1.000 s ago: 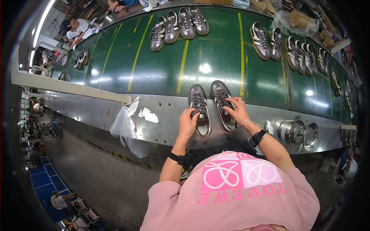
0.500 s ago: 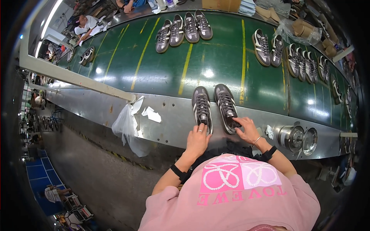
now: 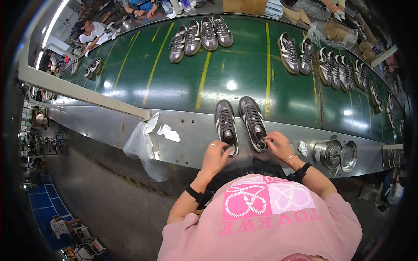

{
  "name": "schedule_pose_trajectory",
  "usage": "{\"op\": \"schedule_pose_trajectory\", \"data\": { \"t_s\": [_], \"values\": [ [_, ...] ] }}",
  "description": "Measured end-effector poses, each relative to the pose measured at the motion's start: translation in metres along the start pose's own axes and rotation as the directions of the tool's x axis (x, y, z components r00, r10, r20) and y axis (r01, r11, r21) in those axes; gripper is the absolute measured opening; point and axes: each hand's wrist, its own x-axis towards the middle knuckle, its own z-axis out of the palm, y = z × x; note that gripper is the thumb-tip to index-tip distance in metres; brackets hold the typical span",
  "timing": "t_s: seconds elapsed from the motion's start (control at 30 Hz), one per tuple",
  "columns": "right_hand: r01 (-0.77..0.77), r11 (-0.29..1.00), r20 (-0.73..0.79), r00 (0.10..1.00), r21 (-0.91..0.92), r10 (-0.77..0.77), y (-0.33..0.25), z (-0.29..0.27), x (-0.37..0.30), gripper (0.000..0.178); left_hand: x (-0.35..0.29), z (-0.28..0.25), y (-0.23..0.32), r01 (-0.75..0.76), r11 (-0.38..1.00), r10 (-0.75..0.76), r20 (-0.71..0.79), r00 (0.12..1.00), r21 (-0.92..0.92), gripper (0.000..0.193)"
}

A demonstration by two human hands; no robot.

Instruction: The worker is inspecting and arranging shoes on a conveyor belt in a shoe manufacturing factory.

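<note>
Two dark grey sneakers with pale stripes and dark laces stand side by side in front of me, toes pointing away. The left sneaker [image 3: 225,126] and the right sneaker [image 3: 252,122] straddle the edge between the green belt and the metal ledge. My left hand [image 3: 215,155] is at the collar of the left one, its thumb and fingertips closed on the rim near the heel. At the right one's collar, my right hand [image 3: 278,145] pinches the rim from the right side. The exact spot under the fingertips is partly hidden.
More sneakers [image 3: 201,37] stand in groups on the green belt [image 3: 174,87]. A clear plastic bag [image 3: 141,150] hangs off the metal ledge [image 3: 191,126] below a white frame bar [image 3: 87,93]. Round metal pans [image 3: 327,154] sit at right. Other people work across the belt.
My left hand has shifted left, from over the left sneaker's opening to its collar's left side. The view has shifted slightly; the two near sneakers stay on the ledge.
</note>
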Motion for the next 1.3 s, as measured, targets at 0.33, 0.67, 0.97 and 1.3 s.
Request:
{"op": "schedule_pose_trajectory", "data": {
  "t_s": [0.33, 0.67, 0.97, 1.3],
  "values": [
    [-0.524, 0.844, 0.036, 0.851, 0.111, 0.524, 0.021, 0.030, 0.026, 0.068, 0.031, 0.044, -0.024, 0.471, 0.850, -0.474, 0.048, 0.879, -0.236, 0.083],
    [-0.480, -0.186, 0.515, 0.784, 0.857, 0.348, 0.024, 0.022, 0.011, 0.057, 0.039, 0.025, 0.003, 0.501, -0.234, -0.234, 0.549, 0.802, -0.833, 0.058],
    [-0.601, -0.194, 0.627, 0.696, 0.776, 0.351, 0.005, 0.009, 0.032, 0.059, 0.046, 0.003, 0.015, 0.614, -0.221, -0.273, 0.653, 0.707, -0.758, 0.044],
    [-0.573, -0.129, 0.585, 0.763, 0.809, 0.274, -0.004, -0.015, 0.041, 0.062, 0.057, -0.007, 0.015, 0.628, -0.127, -0.233, 0.638, 0.734, -0.768, 0.055]
  ]
}}
